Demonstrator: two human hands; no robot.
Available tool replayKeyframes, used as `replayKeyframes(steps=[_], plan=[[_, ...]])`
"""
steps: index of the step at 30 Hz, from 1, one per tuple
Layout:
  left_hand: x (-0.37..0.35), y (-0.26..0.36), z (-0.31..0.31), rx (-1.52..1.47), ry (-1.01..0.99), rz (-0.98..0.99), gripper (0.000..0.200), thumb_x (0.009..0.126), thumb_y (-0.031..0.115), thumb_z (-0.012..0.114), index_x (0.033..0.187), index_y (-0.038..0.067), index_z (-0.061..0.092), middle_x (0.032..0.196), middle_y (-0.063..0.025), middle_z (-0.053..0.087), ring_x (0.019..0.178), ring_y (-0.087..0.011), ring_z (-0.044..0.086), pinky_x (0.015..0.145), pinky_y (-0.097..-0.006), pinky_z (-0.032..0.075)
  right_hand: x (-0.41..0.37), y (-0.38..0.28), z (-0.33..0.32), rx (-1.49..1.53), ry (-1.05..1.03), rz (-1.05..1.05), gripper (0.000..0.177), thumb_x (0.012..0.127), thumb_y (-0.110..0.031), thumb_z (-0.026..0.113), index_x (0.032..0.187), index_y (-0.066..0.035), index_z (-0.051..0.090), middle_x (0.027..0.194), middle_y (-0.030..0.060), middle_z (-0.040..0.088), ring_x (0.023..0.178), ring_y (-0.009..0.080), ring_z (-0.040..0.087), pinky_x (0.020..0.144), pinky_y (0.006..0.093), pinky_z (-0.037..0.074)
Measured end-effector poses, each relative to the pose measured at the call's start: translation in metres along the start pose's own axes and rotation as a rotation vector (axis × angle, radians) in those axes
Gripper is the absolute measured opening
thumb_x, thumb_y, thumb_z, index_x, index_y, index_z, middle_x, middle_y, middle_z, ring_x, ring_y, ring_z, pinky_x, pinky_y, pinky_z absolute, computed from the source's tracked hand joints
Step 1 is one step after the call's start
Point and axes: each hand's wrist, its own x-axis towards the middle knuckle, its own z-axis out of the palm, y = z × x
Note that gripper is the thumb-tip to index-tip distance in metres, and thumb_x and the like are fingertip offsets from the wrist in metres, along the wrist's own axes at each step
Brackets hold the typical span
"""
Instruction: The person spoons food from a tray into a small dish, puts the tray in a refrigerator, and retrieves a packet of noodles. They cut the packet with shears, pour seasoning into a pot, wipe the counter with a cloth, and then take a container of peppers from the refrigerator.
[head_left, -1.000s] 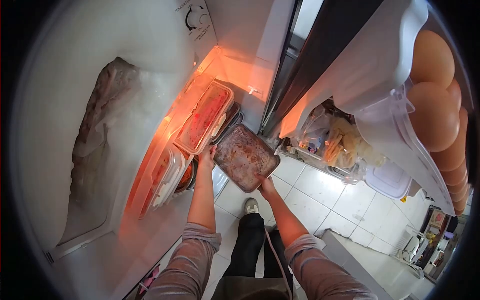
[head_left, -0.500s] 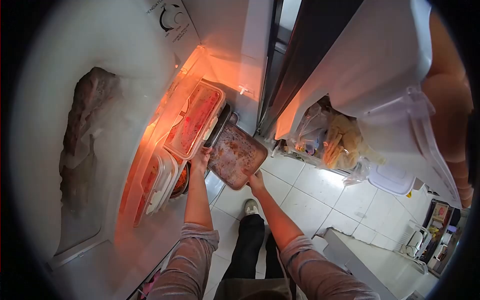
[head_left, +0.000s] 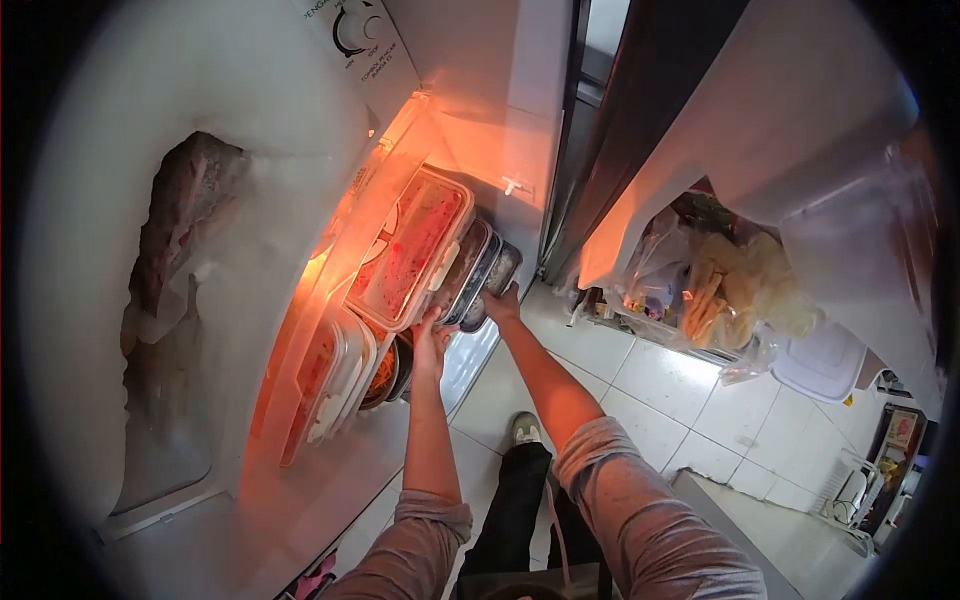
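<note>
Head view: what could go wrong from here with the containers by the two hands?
The right hand grips one end of the dark grey rectangular container; if it slips, the container might drop toward the white tiled floor.

The left hand is close to the clear rectangular plastic container with red contents, so a bump could shift it.

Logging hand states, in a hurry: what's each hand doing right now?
Left hand: at the lidded container; hold cannot be told.
Right hand: closed, holding the outermost container by its near end.

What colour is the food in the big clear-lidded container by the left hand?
The food looks reddish, perhaps partly from warm lighting; the head view shows it best.
</note>
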Motion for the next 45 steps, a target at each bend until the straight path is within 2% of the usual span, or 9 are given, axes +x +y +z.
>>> replayKeyframes(steps=[6, 17, 22, 23, 26, 32, 35, 38, 45], plan=[[-0.015, 0.007, 0.011, 0.135, 0.146, 0.016, 0.060, 0.077, 0.026, 0.067, 0.125, 0.017, 0.032, 0.111, -0.0037, 0.050, 0.083, -0.0146, 0.058, 0.062, -0.0227, 0.039, -0.002, 0.007, 0.012, 0.592, -0.186, 0.021, 0.060, 0.084, -0.022, 0.057, 0.133, -0.002, 0.029, 0.110, 0.0118, 0.054, 0.088, 0.0208, 0.055, 0.076, 0.0345, 0.047], [-0.028, -0.027, 0.007, 0.112, 0.178, 0.017, 0.074, 0.079, 0.054, 0.058, 0.135, 0.020, 0.023, 0.124, -0.0021, 0.041, 0.090, -0.0193, 0.053, 0.074, -0.0340, 0.041, -0.054, 0.082, -0.074, -0.152, -0.252, -0.566, 0.052, 0.084, -0.012, 0.054, 0.132, -0.005, 0.037, 0.089, 0.0081, 0.065, 0.076, 0.0145, 0.060, 0.073, 0.0270, 0.047], [-0.154, -0.114, -0.024, 0.391, 0.055, -0.019, 0.072, 0.083, 0.041, 0.060, 0.135, 0.007, 0.024, 0.121, -0.0166, 0.046, 0.101, -0.0235, 0.053, 0.079, -0.0357, 0.045, -0.181, 0.301, -0.246, 0.276, -0.364, 0.206, 0.048, 0.087, -0.023, 0.051, 0.132, -0.016, 0.038, 0.104, 0.0085, 0.060, 0.080, 0.0164, 0.059, 0.064, 0.0279, 0.047], [-0.169, -0.178, -0.071, 1.014, 0.138, 0.385, 0.074, 0.080, 0.044, 0.063, 0.131, 0.000, 0.031, 0.121, -0.0204, 0.046, 0.098, -0.0284, 0.055, 0.078, -0.0387, 0.046, -0.228, 0.298, -0.295, 0.317, -0.210, 0.444, 0.042, 0.089, -0.026, 0.049, 0.128, -0.015, 0.041, 0.109, 0.0087, 0.058, 0.088, 0.0188, 0.059, 0.071, 0.0353, 0.047], [-0.345, -0.129, -0.063, 1.142, -0.233, -0.196, 0.077, 0.077, 0.046, 0.064, 0.126, -0.006, 0.037, 0.118, -0.0295, 0.049, 0.114, -0.0349, 0.048, 0.096, -0.0391, 0.037, -0.296, 0.363, -0.455, 1.033, 0.058, 0.504, 0.015, 0.089, -0.024, 0.044, 0.086, -0.013, 0.053, 0.075, -0.0004, 0.056, 0.070, 0.0167, 0.051, 0.064, 0.0349, 0.043], [-0.610, -0.181, -0.246, 0.797, 0.393, -0.872, 0.064, 0.077, 0.039, 0.064, 0.127, 0.005, 0.041, 0.092, -0.0155, 0.056, 0.068, -0.0241, 0.062, 0.048, -0.0384, 0.047, -0.392, 0.097, -0.722, 0.608, 0.710, -0.506, 0.047, 0.091, -0.037, 0.043, 0.130, -0.011, 0.040, 0.123, 0.0073, 0.050, 0.113, 0.0239, 0.047, 0.095, 0.0416, 0.035], [-0.696, -0.151, -0.274, 0.619, 0.603, -0.985, 0.034, 0.081, 0.037, 0.057, 0.079, 0.004, 0.050, 0.064, -0.0125, 0.053, 0.052, -0.0243, 0.058, 0.039, -0.0391, 0.042, -0.459, -0.104, -0.744, 0.452, 0.745, -0.808, 0.045, 0.092, -0.035, 0.045, 0.131, -0.013, 0.039, 0.127, 0.0047, 0.048, 0.115, 0.0186, 0.044, 0.094, 0.0388, 0.033], [-0.716, -0.148, -0.284, 0.536, 0.701, -0.821, 0.032, 0.084, 0.036, 0.051, 0.102, 0.010, 0.055, 0.082, -0.0100, 0.057, 0.061, -0.0232, 0.057, 0.048, -0.0387, 0.044, -0.477, -0.213, -0.746, 0.159, 0.730, -1.039, 0.054, 0.091, -0.043, 0.040, 0.137, -0.015, 0.034, 0.140, 0.0048, 0.035, 0.127, 0.0258, 0.032, 0.100, 0.0509, 0.023], [-0.665, -0.106, -0.176, 0.231, 0.658, -0.275, 0.037, 0.081, 0.032, 0.054, 0.111, 0.010, 0.049, 0.085, -0.0034, 0.058, 0.067, -0.0181, 0.058, 0.056, -0.0328, 0.043, -0.390, -0.251, -0.747, -0.148, 0.594, -1.031, 0.047, 0.096, -0.032, 0.026, 0.122, -0.004, 0.053, 0.123, 0.0122, 0.052, 0.113, 0.0240, 0.048, 0.099, 0.0315, 0.033]])
